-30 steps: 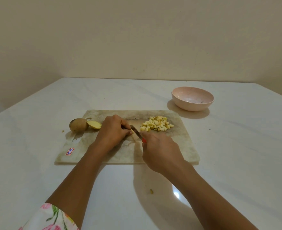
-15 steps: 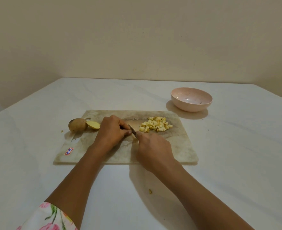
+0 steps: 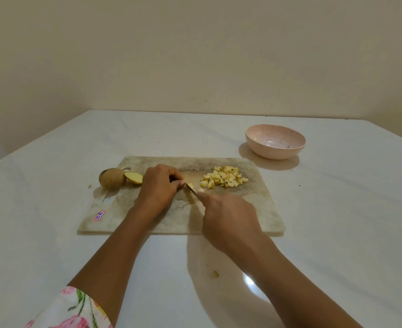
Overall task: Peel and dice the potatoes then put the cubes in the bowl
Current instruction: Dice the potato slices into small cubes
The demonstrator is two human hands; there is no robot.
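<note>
- On the cutting board (image 3: pixel 242 209), a potato piece (image 3: pixel 190 185) is pinned by curled fingers of the left hand (image 3: pixel 158 188) for slicing.
- The knife (image 3: pixel 192 190) is gripped by wrapped fingers of the right hand (image 3: pixel 228 216).
- Cubes (image 3: pixel 223 179) are heaped toward the bowl (image 3: pixel 275 153), clear of the blade.

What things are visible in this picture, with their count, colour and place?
table: one, white, under everything
cutting board: one, beige, mid-table
whole potato: one, brown, board's left edge
cut potato: one, yellow, beside whole potato
potato cubes: one pile, yellow, board's right part
bowl: one, pink, behind board, right
knife: one, dark blade, right hand
potato piece: one, yellow, under blade
left hand: one, holds potato piece
right hand: one, grips knife
</note>
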